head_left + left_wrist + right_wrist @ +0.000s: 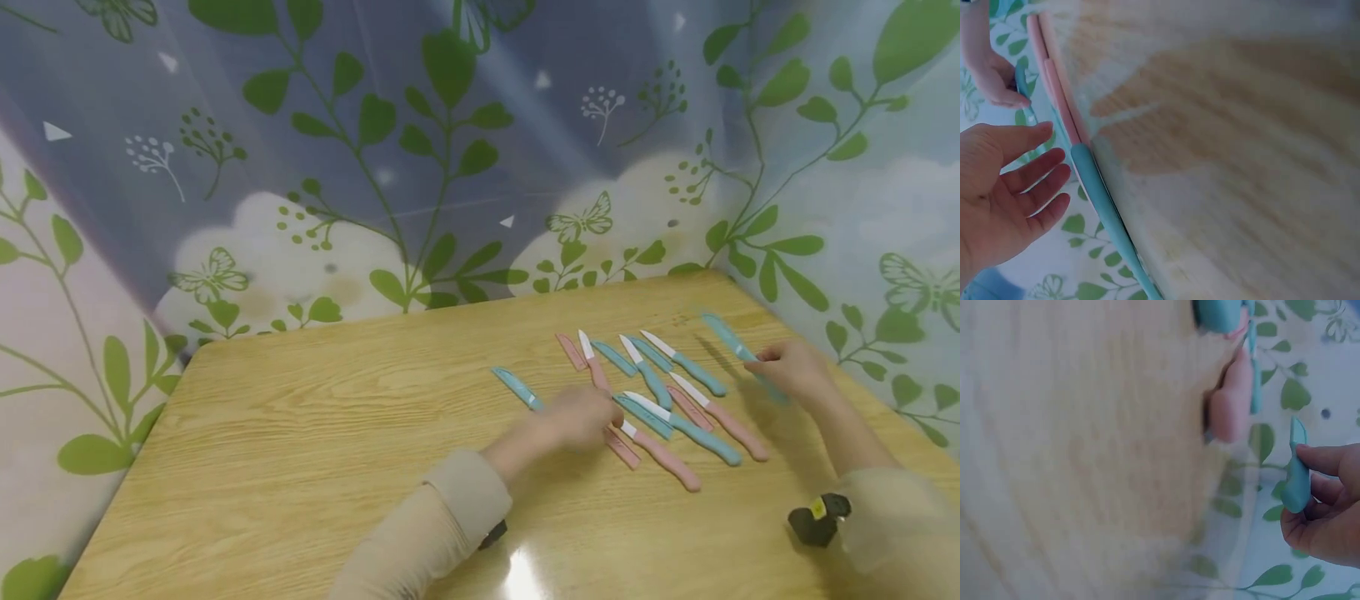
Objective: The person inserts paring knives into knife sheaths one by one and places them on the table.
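Note:
In the head view my left hand (577, 417) is low over the left side of a group of paring knives. Its fingers are spread and loosely bent in the left wrist view, with nothing between them. Beside it lies a blue sheath (516, 387), its near end hidden by the hand. My right hand (795, 371) pinches a blue-handled paring knife (1298, 481) by the handle, at the right of the group. A blue sheath (723, 333) covers its blade. Closest to the left hand is a pink-handled knife (663, 460) with a white blade.
Several bare knives, such as a blue-handled one (705, 437) and a pink-handled one (738, 432), lie among loose sheaths, including a pink sheath (572, 352) and a blue sheath (615, 358). The wooden table (300, 442) meets a leaf-printed curtain (450, 167) behind and right.

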The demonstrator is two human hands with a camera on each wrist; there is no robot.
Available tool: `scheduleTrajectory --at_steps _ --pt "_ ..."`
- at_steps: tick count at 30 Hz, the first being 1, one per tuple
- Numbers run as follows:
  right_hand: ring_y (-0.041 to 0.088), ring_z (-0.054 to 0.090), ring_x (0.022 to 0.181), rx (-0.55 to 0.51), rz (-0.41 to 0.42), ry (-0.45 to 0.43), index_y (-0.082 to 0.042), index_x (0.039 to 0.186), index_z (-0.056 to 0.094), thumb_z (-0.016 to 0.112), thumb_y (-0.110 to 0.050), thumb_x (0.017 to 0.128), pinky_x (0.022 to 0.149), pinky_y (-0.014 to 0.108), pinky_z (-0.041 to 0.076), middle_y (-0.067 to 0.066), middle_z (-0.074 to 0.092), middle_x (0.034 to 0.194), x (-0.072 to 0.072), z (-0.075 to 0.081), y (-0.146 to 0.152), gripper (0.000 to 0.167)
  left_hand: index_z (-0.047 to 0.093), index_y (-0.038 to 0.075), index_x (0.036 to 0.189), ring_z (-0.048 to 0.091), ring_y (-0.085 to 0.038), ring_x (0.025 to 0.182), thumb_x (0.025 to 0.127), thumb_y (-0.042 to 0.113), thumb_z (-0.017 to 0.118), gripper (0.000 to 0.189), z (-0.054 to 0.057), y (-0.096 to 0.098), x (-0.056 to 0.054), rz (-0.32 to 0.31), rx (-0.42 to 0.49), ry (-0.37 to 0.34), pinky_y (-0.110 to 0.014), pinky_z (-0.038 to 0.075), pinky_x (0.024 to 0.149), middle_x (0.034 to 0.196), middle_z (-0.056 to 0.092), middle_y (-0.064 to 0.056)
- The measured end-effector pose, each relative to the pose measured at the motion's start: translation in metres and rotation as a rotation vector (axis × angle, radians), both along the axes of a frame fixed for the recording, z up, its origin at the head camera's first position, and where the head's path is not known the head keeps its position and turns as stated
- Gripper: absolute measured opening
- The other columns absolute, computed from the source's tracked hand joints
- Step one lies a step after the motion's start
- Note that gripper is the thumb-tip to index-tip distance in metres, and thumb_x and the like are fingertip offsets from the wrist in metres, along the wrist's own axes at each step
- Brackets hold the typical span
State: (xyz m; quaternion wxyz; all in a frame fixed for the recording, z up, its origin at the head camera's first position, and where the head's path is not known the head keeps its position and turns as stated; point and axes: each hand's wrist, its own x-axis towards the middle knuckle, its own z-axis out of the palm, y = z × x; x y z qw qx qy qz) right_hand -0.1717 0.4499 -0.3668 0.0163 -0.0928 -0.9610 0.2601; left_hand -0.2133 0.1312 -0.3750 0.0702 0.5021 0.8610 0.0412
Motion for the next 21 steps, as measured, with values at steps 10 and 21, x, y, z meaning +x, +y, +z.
scheduleTrajectory --at_steps 10,21 --pt "0.056 0.045 0.098 0.04 0.003 -0.054 0.021 0.107 0.052 0.059 -0.025 0.088 0.078 0.059 0.043 0.04 0.05 0.11 0.002 -0.013 0.012 0.05 0.07 0.02 0.093 0.046 -0.004 0.071 0.087 0.018 0.066 0.007 -0.003 0.006 0.01 -0.02 -0.065 0.069 -0.014 0.038 0.061 0.085 0.055 0.011" --pt "0.038 0.053 0.082 0.1 0.054 -0.08 0.017 0.094 0.057 0.06 -0.019 0.084 0.067 0.045 0.046 0.031 0.057 0.092 -0.002 -0.014 0.013 0.038 0.066 0.021 0.09 0.048 -0.004 0.075 0.086 0.022 0.067 0.004 -0.004 0.009 0.013 -0.019 -0.13 0.11 -0.018 0.039 0.064 0.084 0.054 0.011"
